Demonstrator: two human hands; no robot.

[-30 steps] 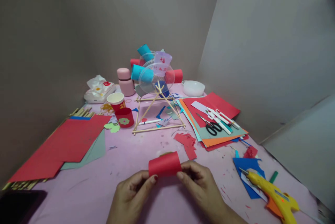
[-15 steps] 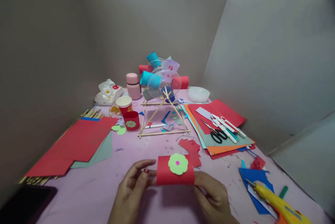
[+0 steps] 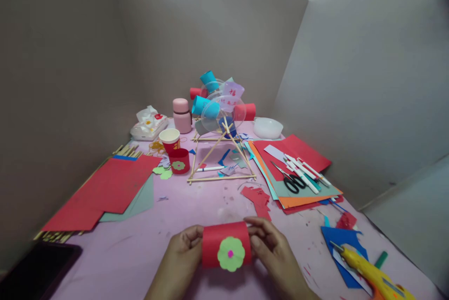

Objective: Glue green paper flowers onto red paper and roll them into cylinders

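Note:
Between my two hands, close to the front of the table, is a red paper tube (image 3: 212, 246) lying on its side. A light green paper flower (image 3: 231, 254) with a pink centre is stuck on the side facing me. My left hand (image 3: 186, 253) grips the tube's left end, its fingertips partly hidden behind and inside it. At the right end, my right hand (image 3: 268, 246) holds the rim between thumb and curled fingers. A similar red cup (image 3: 179, 161) with a green flower stands further back, in front of a paper cup (image 3: 170, 137).
A stick frame (image 3: 220, 179) carries a wheel of clear discs with blue and red tubes. Scissors (image 3: 293, 183) and pens lie on coloured paper at right. A yellow glue gun (image 3: 365, 269) lies front right, a phone (image 3: 45, 267) front left. Red sheets (image 3: 112, 183) cover sticks at left.
The red tube has come slightly nearer and to the left, and has rolled so its flower sits lower. My right hand's fingers have shifted up around its right end.

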